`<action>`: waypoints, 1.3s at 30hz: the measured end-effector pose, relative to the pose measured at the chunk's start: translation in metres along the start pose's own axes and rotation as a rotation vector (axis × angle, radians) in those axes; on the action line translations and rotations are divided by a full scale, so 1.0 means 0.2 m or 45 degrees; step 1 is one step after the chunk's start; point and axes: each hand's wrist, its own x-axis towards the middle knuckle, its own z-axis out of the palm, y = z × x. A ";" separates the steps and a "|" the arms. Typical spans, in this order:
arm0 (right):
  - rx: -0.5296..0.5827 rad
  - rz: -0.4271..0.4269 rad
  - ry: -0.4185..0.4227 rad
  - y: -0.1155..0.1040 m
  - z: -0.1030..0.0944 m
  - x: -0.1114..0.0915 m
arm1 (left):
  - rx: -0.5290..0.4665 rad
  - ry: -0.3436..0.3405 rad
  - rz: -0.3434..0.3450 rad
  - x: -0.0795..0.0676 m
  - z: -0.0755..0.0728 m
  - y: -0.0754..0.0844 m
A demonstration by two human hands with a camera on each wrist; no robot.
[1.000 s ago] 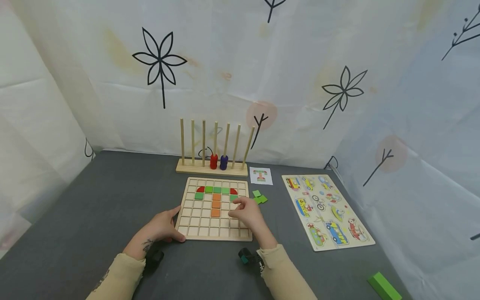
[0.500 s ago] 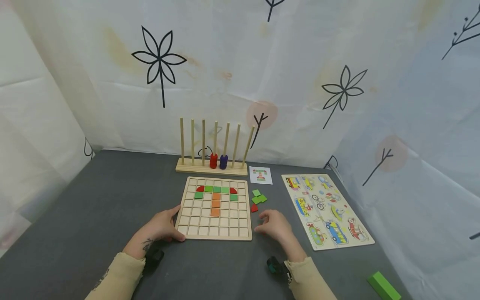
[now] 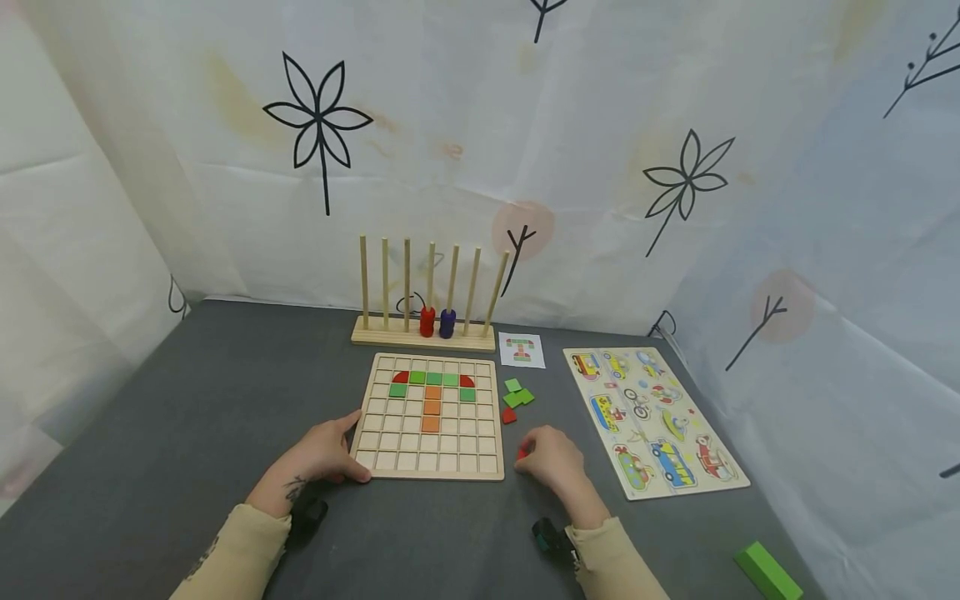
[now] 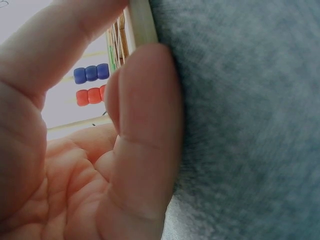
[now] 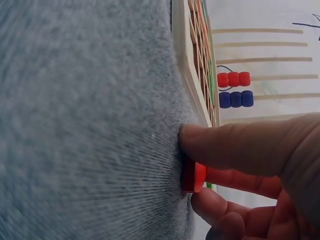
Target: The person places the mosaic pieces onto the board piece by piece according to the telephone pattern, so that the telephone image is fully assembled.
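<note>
My left hand [image 3: 326, 450] rests against the left side of a wooden grid board [image 3: 450, 462], its thumb by the front corner and its index finger farther up the edge. Green, orange and red tiles lie in the grid in a T shape, with an orange column [image 3: 431, 408] below the top row. Just right of the board, my right hand [image 3: 553, 457] is low over the table. Its thumb and fingertips pinch a small red tile [image 5: 199, 176], close over the grey cloth. Another red tile [image 3: 509, 415] and several loose green tiles [image 3: 517, 397] lie beyond that hand.
Behind the board stands a peg rack [image 3: 397, 337] with red and blue beads. A pattern card [image 3: 521, 351] lies beside it. A vehicle puzzle board [image 3: 652, 425] is at the right; a green block [image 3: 768, 572] sits near the front right.
My right hand has left the board's right part, moved right and down to the table, and now pinches a red tile. The other loose red tile has come into view. My left hand stays put.
</note>
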 end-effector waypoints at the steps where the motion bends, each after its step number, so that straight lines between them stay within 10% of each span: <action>1: 0.003 -0.006 0.005 0.00 0.00 0.00 | 0.000 0.000 -0.001 0.00 0.00 0.00; 9: 0.151 -0.044 0.066 -0.04 -0.02 0.04 | 0.025 -0.005 0.014 -0.01 0.00 0.00; 20: 0.888 -0.161 -0.009 -0.19 0.03 0.16 | 0.002 0.000 0.001 0.00 0.00 0.00; 39: 0.529 -0.065 -0.036 -0.42 0.16 0.19 | -0.019 0.009 -0.013 0.00 0.00 0.00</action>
